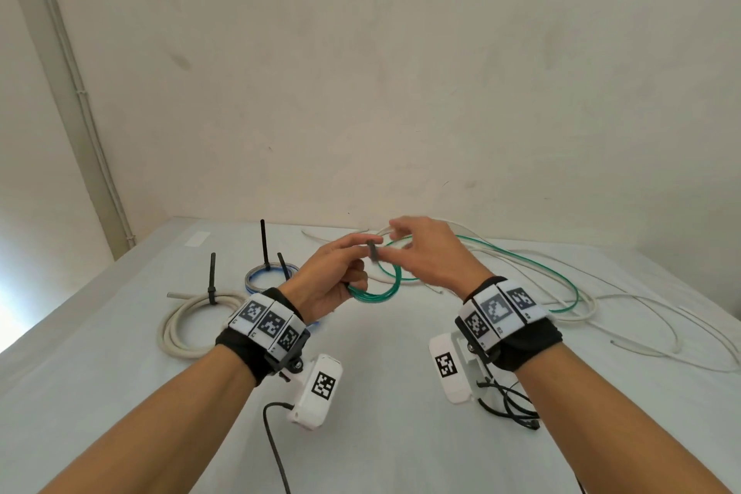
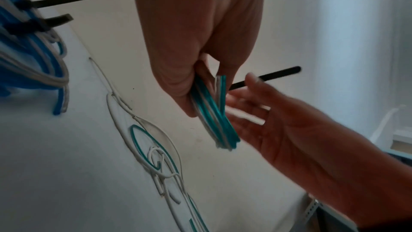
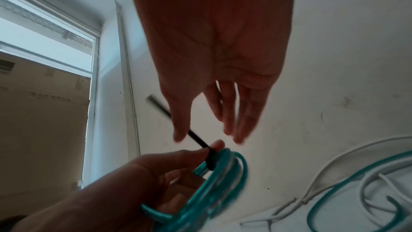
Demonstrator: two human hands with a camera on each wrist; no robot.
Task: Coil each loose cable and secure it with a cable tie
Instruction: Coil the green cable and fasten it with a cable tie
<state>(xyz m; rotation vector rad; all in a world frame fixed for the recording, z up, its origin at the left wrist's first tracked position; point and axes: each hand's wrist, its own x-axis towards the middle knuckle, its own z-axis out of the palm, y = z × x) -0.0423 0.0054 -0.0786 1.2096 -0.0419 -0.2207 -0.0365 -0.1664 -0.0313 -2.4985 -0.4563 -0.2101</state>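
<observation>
My left hand (image 1: 353,265) grips a small coil of green cable (image 1: 377,295) above the table. A black cable tie (image 1: 373,251) wraps the coil at my left fingertips, and its tail sticks up. In the left wrist view the coil (image 2: 214,115) sits between thumb and fingers, with the tie tail (image 2: 278,74) behind it. My right hand (image 1: 417,249) hovers beside the tie with straight, spread fingers and holds nothing. In the right wrist view the tie (image 3: 196,137) crosses just behind the right thumb, above the blurred coil (image 3: 223,174).
A tied white cable coil (image 1: 180,325) and a tied blue and white coil (image 1: 264,277) lie at the left. Loose white cables (image 1: 641,333) and the free length of green cable (image 1: 561,285) sprawl to the right. A wall stands close behind the table (image 1: 381,373).
</observation>
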